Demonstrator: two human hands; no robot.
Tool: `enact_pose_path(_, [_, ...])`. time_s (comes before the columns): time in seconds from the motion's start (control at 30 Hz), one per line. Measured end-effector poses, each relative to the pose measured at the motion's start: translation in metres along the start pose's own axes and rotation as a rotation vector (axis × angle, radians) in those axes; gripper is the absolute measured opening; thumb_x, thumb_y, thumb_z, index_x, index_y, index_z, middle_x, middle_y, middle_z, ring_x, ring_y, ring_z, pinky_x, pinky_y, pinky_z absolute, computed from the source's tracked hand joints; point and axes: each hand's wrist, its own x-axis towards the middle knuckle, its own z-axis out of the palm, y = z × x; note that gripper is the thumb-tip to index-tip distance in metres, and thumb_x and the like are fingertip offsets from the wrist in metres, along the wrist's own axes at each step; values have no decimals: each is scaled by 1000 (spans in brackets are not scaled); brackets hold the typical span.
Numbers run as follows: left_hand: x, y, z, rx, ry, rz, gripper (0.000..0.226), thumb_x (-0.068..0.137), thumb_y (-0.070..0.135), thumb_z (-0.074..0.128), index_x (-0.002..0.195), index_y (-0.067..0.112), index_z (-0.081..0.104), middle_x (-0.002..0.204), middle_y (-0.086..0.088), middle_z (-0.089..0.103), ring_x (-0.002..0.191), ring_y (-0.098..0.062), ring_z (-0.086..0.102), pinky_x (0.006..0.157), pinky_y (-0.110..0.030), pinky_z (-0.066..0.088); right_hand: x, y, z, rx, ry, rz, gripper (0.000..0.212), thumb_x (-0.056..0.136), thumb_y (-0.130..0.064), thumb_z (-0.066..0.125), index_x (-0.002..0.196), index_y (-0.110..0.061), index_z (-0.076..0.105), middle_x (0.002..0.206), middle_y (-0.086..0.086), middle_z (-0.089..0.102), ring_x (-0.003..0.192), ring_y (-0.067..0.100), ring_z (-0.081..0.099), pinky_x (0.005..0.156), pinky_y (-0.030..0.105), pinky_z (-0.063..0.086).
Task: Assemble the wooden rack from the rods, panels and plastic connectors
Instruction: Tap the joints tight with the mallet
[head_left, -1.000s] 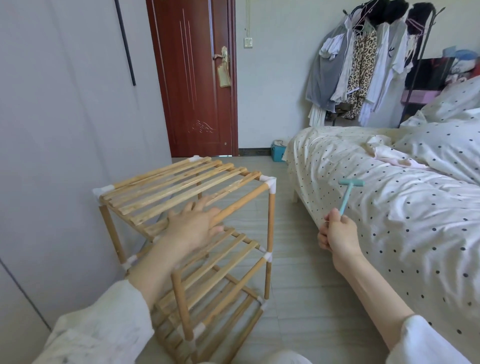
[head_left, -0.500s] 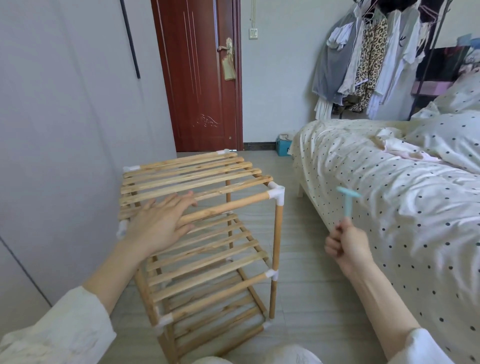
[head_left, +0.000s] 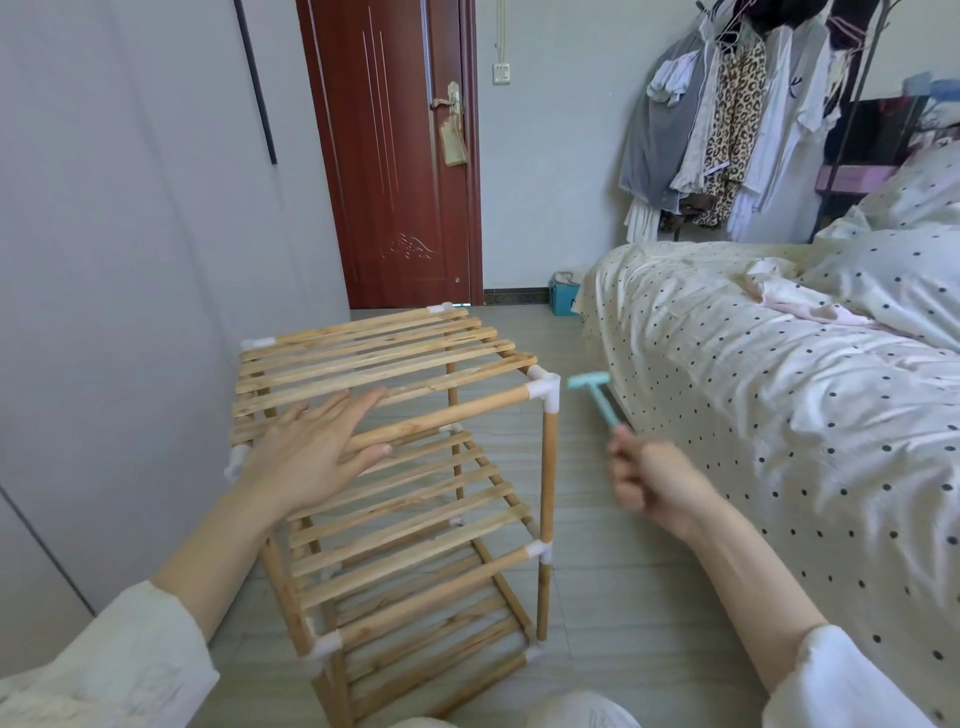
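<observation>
The wooden rack (head_left: 395, 467) stands on the floor (head_left: 623, 597) between the gray wall (head_left: 130, 260) and the bed (head_left: 753, 389). Our left hand (head_left: 317, 452) lies flat on its top shelf, fingers straight. Our right hand (head_left: 649, 480) grips a small blue hammer (head_left: 595, 395), its head just beside the rack's white corner piece (head_left: 543, 392).

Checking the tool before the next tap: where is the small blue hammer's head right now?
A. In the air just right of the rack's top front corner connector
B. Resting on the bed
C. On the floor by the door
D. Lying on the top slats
A: the right hand holds the blue hammer with its head beside the white corner connector, apparently just short of it.
</observation>
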Motion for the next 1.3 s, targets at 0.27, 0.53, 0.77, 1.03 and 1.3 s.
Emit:
enact_pose_path(0.27, [0, -2, 5, 22, 21, 31, 98, 64, 79, -20, 149, 34, 0, 156, 10, 14, 144, -10, 13, 114, -35, 16, -9, 8, 18, -166, -66, -83, 34, 103, -25, 31, 72, -15, 41, 44, -7, 31, 34, 9, 27, 37, 19, 21])
enact_pose_path(0.53, [2, -13, 11, 33, 11, 111, 88, 68, 75, -27, 142, 48, 11, 151, 23, -2, 140, -3, 1, 118, -35, 8, 1, 16, -1, 66, 260, -69, 30, 101, -24, 32, 72, -18, 38, 47, -6, 32, 30, 8, 27, 33, 14, 22])
enact_pose_path(0.77, [-2, -30, 24, -167, 209, -8, 39, 97, 16, 45, 135, 25, 48, 148, 16, 27, 142, -7, 14, 115, -37, 4, -4, 15, 6, 3, 198, -86, 30, 101, -26, 32, 75, -16, 40, 43, -8, 31, 32, 7, 28, 35, 17, 23])
enact_pose_path(1.03, [-6, -16, 27, -400, 340, -429, 48, 88, -5, 42, 133, 10, 47, 150, -7, 34, 144, -26, 14, 116, -51, 0, -15, 24, 4, -83, 199, -127, 28, 101, -23, 32, 75, -14, 39, 41, -9, 30, 35, 10, 27, 46, 26, 22])
enact_pose_path(1.3, [31, 102, 14, -262, 219, -176, 59, 93, 59, 27, 136, 22, 42, 151, 4, 30, 141, -13, 21, 115, -45, 5, -15, 31, 14, -56, 143, -141, 31, 102, -23, 33, 73, -14, 39, 39, -10, 28, 34, 9, 26, 41, 21, 21])
